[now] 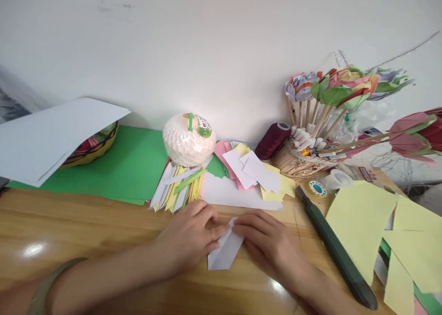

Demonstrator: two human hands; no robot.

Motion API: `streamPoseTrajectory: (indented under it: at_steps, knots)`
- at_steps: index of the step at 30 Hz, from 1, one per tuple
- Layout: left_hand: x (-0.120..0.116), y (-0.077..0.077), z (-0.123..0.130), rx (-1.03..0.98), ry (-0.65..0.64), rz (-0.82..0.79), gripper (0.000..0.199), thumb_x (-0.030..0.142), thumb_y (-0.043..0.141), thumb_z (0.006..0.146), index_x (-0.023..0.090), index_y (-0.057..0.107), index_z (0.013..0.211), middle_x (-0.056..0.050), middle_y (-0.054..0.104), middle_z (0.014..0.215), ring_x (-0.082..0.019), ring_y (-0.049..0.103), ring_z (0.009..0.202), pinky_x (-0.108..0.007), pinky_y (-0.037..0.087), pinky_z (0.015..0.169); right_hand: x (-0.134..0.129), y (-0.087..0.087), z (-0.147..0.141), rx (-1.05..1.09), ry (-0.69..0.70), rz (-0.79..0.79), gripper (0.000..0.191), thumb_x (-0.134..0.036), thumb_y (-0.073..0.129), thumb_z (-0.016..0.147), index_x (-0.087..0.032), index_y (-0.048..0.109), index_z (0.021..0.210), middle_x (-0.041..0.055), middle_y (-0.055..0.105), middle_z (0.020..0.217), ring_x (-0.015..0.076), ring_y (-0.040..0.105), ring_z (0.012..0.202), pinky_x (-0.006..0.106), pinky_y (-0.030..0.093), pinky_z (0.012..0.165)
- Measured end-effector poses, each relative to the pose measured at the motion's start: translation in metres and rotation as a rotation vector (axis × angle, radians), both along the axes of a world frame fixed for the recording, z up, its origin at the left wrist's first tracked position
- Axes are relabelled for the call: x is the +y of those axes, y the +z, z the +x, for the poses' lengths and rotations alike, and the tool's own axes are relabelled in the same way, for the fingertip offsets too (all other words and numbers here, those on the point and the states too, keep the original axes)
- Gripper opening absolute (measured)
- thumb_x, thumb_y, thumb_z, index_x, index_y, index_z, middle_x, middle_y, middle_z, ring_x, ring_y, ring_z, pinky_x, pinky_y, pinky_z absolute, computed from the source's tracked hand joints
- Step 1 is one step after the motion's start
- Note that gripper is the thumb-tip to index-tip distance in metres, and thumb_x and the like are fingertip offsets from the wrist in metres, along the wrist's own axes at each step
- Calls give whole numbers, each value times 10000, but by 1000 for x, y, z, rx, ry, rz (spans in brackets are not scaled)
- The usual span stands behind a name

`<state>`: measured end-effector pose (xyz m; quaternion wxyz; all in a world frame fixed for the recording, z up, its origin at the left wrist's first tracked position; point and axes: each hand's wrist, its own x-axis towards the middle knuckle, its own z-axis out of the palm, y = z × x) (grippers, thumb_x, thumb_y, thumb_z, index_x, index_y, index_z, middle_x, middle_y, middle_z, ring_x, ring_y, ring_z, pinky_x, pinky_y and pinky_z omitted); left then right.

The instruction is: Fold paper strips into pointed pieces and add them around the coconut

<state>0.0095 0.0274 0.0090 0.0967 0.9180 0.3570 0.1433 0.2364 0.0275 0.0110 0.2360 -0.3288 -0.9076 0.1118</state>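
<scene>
A small folded white paper (pixel 226 250) lies slanted on the wooden table, with crease lines running along it. My left hand (pixel 193 230), a ring on one finger, has its fingers curled and pressed on the paper's left edge. From the other side my right hand (pixel 271 241) pinches the top end, its fingertips close to those of the left. The fingers cover part of the upper end. Just beyond my left hand lies a bundle of folded paper strips (pixel 179 186) in yellow, white and green. Loose paper pieces (pixel 255 170) in pink, white and yellow lie behind my right hand.
A round white netted package (pixel 189 140) stands near the wall. Right are a maroon thread spool (pixel 272 141), a basket (pixel 293 160) of paper flowers (pixel 345 87), a long dark green tool (pixel 336 248) and yellow sheets (pixel 361 223). Left, white sheets (pixel 58 133) overhang green sheets (pixel 134 167).
</scene>
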Motion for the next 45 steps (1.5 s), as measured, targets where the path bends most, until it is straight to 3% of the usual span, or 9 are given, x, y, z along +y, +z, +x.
streamPoseTrajectory:
  at_steps: [4, 8, 12, 15, 22, 30, 37, 45]
  knots:
    - [-5, -4, -1, -208, 26, 210, 192, 125, 468, 912, 200, 641, 948, -26, 609, 812, -178, 491, 769, -312, 438, 685, -3, 5, 2, -92, 14, 273, 268, -124, 371, 953, -111, 630, 1021, 92, 707, 952, 211, 621, 874, 324, 524, 699]
    - [-5, -4, -2, -154, -71, 364, 169, 278, 508, 932, 164, 623, 980, -37, 638, 842, -194, 547, 797, -340, 441, 705, -7, 8, 8, -179, -92, 468, 313, -51, 346, 930, -102, 621, 1070, 97, 709, 1015, 222, 628, 929, 317, 515, 721]
    - [2, -7, -4, -35, -125, 589, 82, 129, 555, 896, 114, 624, 938, -55, 654, 843, -200, 577, 831, -353, 449, 734, -6, 0, 4, -209, -108, 393, 298, -88, 341, 949, -97, 627, 1031, 103, 709, 957, 224, 634, 858, 323, 527, 676]
    - [5, -12, -5, -27, -122, 648, 105, 82, 528, 898, 112, 624, 868, -51, 658, 803, -199, 586, 815, -356, 460, 728, -5, -6, 0, -170, -112, 262, 264, -129, 362, 959, -103, 616, 1028, 108, 691, 938, 212, 618, 839, 321, 535, 675]
    - [8, -13, -4, -62, -52, 466, 145, 170, 490, 927, 88, 593, 989, -62, 639, 785, -203, 589, 804, -335, 502, 694, -2, -7, 0, -95, -165, 133, 179, -137, 437, 930, -142, 581, 1036, 83, 661, 918, 200, 593, 824, 319, 534, 672]
    - [9, -25, -2, -34, -8, 377, 123, 195, 520, 910, 116, 606, 949, -56, 598, 816, -191, 540, 780, -327, 527, 673, -2, -3, 1, -123, -147, 67, 198, -155, 424, 944, -165, 605, 1026, 85, 617, 918, 200, 562, 821, 341, 513, 692]
    - [13, -16, -3, -238, -36, 240, 155, 143, 505, 916, 130, 648, 857, -52, 624, 795, -171, 540, 771, -288, 517, 662, 2, -7, 5, -27, -130, 34, 164, -168, 454, 937, -174, 603, 1005, 74, 624, 888, 182, 567, 776, 315, 500, 651]
    - [13, -12, -2, -416, 84, -16, 104, 171, 586, 877, 164, 650, 795, -16, 670, 792, -197, 531, 845, -337, 476, 753, 5, -6, 7, 28, -147, -152, 142, -159, 457, 924, -200, 570, 847, 56, 612, 880, 173, 579, 787, 304, 492, 676]
